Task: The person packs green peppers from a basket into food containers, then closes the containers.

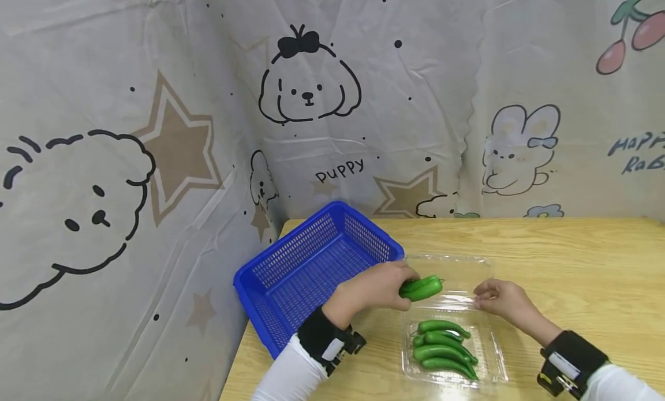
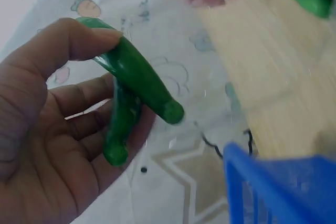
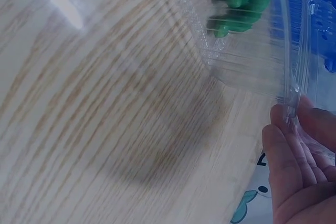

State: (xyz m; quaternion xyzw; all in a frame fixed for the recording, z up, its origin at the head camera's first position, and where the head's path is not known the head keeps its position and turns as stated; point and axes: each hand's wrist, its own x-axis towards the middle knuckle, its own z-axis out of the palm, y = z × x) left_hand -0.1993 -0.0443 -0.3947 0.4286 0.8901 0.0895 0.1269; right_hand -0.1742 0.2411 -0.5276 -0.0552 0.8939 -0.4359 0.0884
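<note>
My left hand (image 1: 381, 285) grips two green chili peppers (image 1: 427, 289) above the hinge of a clear plastic clamshell box (image 1: 407, 363). In the left wrist view, the thumb presses on one pepper (image 2: 144, 80) while the other pepper (image 2: 121, 127) lies against the fingers, both stem ends pointing out of the hand. Several more green peppers (image 1: 439, 352) lie side by side in the near half of the box, whose lid (image 1: 462, 266) is folded back. At the box's right side, my right hand (image 1: 505, 303) pinches the plastic edge between thumb and fingers, close to the hinge.
A blue plastic basket (image 1: 260, 262) with mesh walls stands left of the box, its right corner close to the lid. Both rest on a wood-grain table (image 1: 571, 262). A printed cloth (image 1: 322, 147) hangs behind and to the left.
</note>
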